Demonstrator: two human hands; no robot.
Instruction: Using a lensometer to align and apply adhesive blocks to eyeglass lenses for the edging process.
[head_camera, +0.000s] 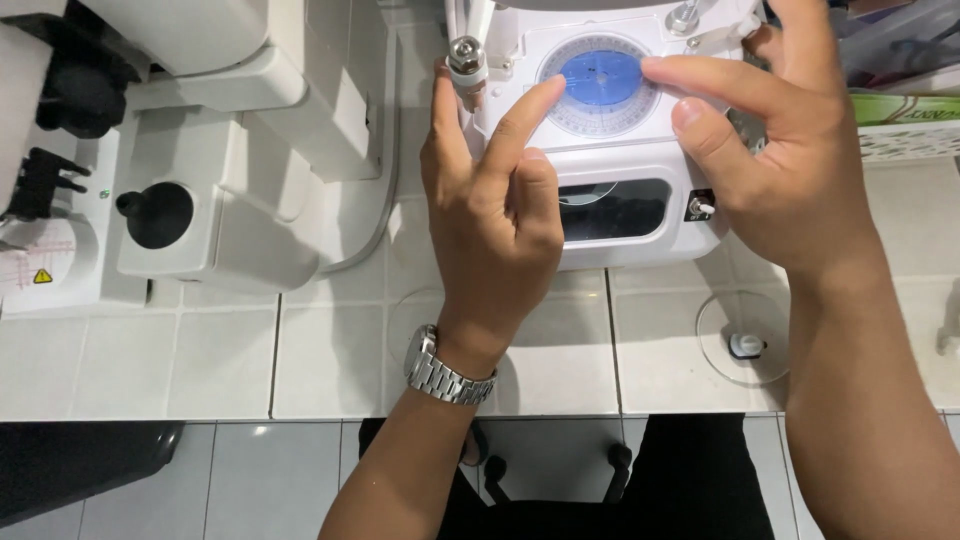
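left hand (490, 215) loose, index on blue disc (598, 78) atop white machine (610, 150) at surface far edge | right hand (770, 170) loose, fingertips on disc | clear lens (742, 340) near right edge

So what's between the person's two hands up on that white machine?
In the head view, the blue disc on the white machine lies between left hand and right hand fingertips.
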